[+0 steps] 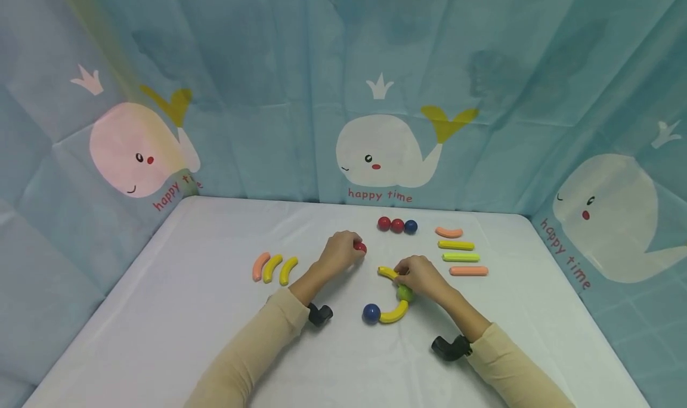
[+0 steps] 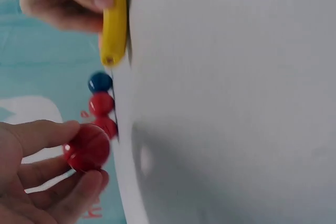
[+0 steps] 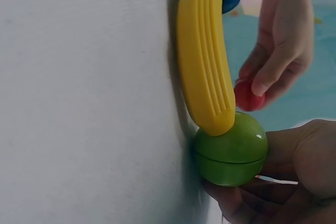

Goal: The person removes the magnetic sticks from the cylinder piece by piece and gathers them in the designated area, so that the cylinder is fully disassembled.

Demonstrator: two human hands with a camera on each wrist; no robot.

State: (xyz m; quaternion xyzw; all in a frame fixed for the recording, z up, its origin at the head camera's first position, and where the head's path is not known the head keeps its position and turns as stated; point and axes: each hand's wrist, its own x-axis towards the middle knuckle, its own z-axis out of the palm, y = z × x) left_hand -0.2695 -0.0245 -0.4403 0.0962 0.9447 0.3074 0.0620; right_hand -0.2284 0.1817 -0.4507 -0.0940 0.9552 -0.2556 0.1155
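Note:
My left hand (image 1: 338, 254) pinches a red ball (image 2: 88, 148) between thumb and fingertips, left of a chain of toy pieces. The chain runs from a blue ball (image 1: 371, 314) through a yellow curved stick (image 3: 205, 56) to a green ball (image 3: 231, 150), then a second yellow curved stick (image 1: 387, 272). My right hand (image 1: 424, 277) grips this second stick near its end at the green ball, the thumb tip lying on it in the left wrist view. Part of that stick is hidden behind the fingers.
Two red balls (image 1: 397, 225) and a blue ball (image 1: 411, 226) form a row at the back. Orange and yellow sticks (image 1: 460, 257), mostly straight, lie at right. One orange and two yellow curved sticks (image 1: 272, 269) lie at left. A whale-printed curtain (image 1: 279, 151) surrounds the white table (image 1: 161, 336).

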